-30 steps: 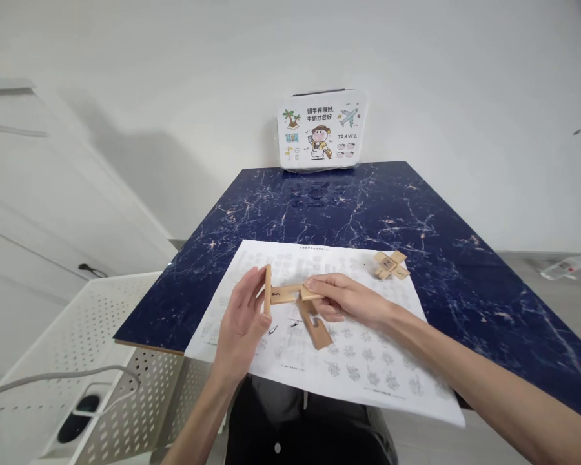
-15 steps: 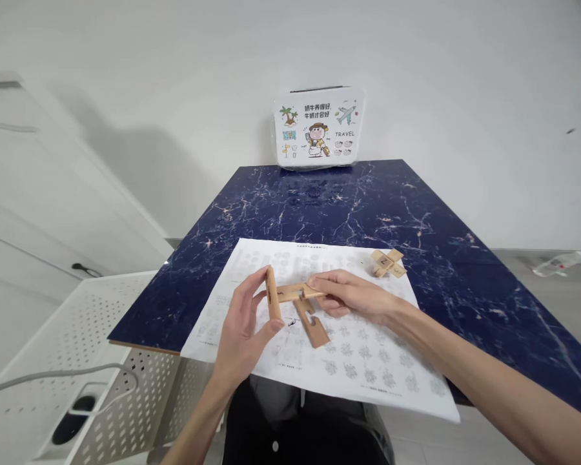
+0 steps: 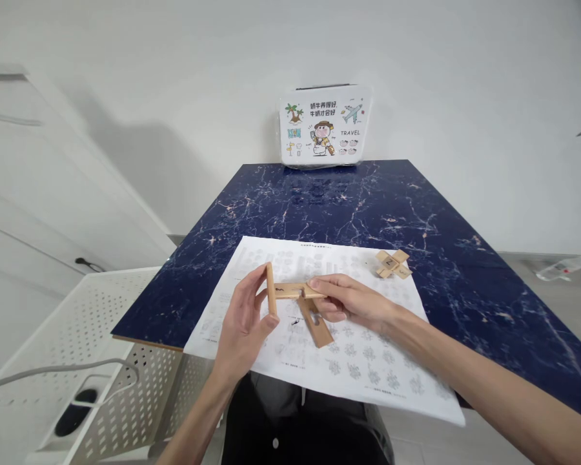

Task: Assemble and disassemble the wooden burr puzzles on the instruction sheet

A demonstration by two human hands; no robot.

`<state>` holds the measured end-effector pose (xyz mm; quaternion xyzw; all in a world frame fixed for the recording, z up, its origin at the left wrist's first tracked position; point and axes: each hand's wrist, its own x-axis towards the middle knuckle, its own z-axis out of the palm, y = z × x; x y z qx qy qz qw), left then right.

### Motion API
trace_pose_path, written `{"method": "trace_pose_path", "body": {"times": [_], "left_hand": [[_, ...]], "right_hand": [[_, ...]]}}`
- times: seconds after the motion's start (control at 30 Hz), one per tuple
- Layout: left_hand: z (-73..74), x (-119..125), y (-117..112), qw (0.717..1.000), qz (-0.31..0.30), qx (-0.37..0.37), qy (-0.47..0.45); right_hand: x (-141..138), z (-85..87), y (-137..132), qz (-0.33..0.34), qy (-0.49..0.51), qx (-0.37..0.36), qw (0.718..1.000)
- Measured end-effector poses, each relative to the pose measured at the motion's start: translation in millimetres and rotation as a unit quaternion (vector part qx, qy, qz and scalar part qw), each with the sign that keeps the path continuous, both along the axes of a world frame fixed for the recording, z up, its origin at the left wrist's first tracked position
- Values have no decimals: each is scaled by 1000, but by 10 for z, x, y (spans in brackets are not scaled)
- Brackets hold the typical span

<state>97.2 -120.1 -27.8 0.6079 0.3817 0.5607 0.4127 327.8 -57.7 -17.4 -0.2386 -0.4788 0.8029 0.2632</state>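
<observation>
My left hand [image 3: 246, 316] grips a flat wooden puzzle piece [image 3: 271, 289] by its two ends, holding it upright on edge. Between thumb and fingers, my right hand [image 3: 341, 296] pinches a notched wooden puzzle piece [image 3: 288, 291] with a dark mark on it. This piece lies crosswise, its left end at the middle of the upright one; whether they are joined I cannot tell. Below it, another notched piece [image 3: 318, 332] slants toward me, its upper end under the right hand's piece. Both hands are over a printed sheet [image 3: 290, 368] with rows of small figures.
An assembled wooden cross-shaped puzzle [image 3: 393, 263], marked with numbers, sits at the sheet's right edge. The blue marbled table [image 3: 319, 206] carries a white cartoon-printed case [image 3: 324, 129] against the wall. Left of the table stands a white perforated surface [image 3: 111, 426] with a cable [image 3: 53, 369].
The upright piece in my left hand has turned so that its narrow edge faces me more. The right hand's grip is unchanged, and the view has shifted slightly.
</observation>
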Motion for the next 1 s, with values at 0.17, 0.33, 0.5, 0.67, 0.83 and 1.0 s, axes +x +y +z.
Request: {"method": "trace_pose_path", "body": {"times": [0.17, 0.33, 0.5, 0.67, 0.83, 1.0], "left_hand": [[27, 65, -42, 1000, -7, -16, 12], [25, 88, -71, 999, 6, 27, 20], [-18, 75, -47, 998, 16, 51, 22], [-36, 60, -43, 998, 20, 45, 36], [-40, 35, -40, 998, -2, 26, 56], [-44, 28, -52, 995, -11, 17, 93]], "right_hand": [[-18, 40, -21, 15, 11, 7, 1000], [6, 136, -63, 8, -4, 45, 999], [47, 159, -37, -45, -38, 92, 994], [62, 149, 8, -69, -71, 110, 989], [100, 143, 47, -57, -84, 110, 989], [193, 148, 110, -15, -91, 110, 990]]}}
